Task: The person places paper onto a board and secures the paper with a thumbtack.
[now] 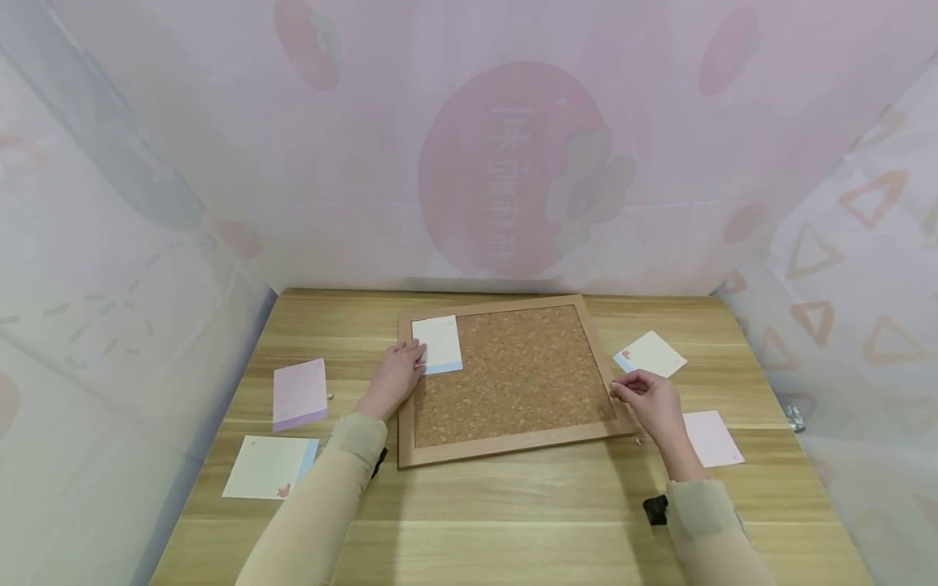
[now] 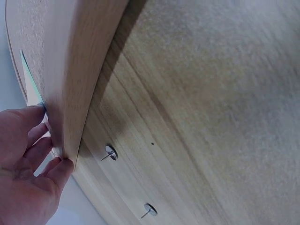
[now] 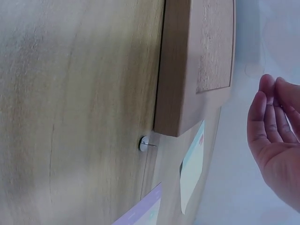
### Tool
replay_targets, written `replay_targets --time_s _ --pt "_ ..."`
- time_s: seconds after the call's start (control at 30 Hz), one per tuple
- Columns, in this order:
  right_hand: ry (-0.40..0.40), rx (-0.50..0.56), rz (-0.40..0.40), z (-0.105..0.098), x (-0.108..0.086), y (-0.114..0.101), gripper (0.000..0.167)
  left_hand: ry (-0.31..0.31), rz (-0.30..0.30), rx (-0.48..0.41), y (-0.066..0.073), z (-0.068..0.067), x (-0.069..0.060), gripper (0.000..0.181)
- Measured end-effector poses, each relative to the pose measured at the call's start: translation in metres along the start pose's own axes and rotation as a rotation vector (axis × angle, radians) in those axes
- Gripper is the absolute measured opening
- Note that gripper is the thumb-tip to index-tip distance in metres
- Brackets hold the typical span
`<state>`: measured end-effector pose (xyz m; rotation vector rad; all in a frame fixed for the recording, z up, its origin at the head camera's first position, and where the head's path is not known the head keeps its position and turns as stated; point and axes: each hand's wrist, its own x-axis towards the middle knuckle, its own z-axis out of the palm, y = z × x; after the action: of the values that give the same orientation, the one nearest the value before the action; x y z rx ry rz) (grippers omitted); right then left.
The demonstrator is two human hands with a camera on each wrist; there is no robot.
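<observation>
My L hand (image 1: 396,377), fingers relaxed, touches white note (image 1: 440,342) on corkboard (image 1: 513,378); R hand (image 1: 652,403) nr its R edge, thumb + fingertip meeting, can't tell if holding smth.

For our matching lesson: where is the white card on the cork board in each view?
Head: the card lies just below centre, on the cork board, by the left hand.
Left wrist: a sliver of card near the left edge, above the hand.
Right wrist: not in view.
Shared landmark: wooden frame.
</observation>
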<state>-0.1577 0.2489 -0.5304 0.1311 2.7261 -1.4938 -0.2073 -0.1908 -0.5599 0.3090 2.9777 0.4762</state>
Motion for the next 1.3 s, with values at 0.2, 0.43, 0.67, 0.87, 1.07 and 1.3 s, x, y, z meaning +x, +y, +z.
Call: replay_targets --time_s 0.2,0.43,0.67,0.87,1.07,1.3 --pt "-0.014 -0.1 -0.07 0.006 0.001 -0.003 0.012 0.004 0.002 0.001 0.0 0.001 0.0 0.047" --pt "-0.031 -0.147 -0.022 0.009 0.0 -0.008 0.01 0.019 0.024 0.008 -0.001 0.001 -0.001 0.046" --pt "0.015 -0.123 -0.008 0.009 0.001 -0.009 0.01 0.012 0.025 -0.004 -0.001 0.002 -0.001 0.047" --pt "0.035 -0.073 -0.009 0.01 0.001 -0.007 0.013 0.018 0.02 -0.007 -0.003 0.004 -0.001 0.047" --pt "-0.004 -0.2 -0.064 0.013 -0.001 -0.003 0.01 0.015 0.007 -0.018 -0.003 0.004 -0.001 0.047" --pt "-0.011 -0.274 -0.157 0.017 -0.004 0.0 0.011 0.01 -0.004 -0.021 -0.001 0.003 -0.002 0.047"
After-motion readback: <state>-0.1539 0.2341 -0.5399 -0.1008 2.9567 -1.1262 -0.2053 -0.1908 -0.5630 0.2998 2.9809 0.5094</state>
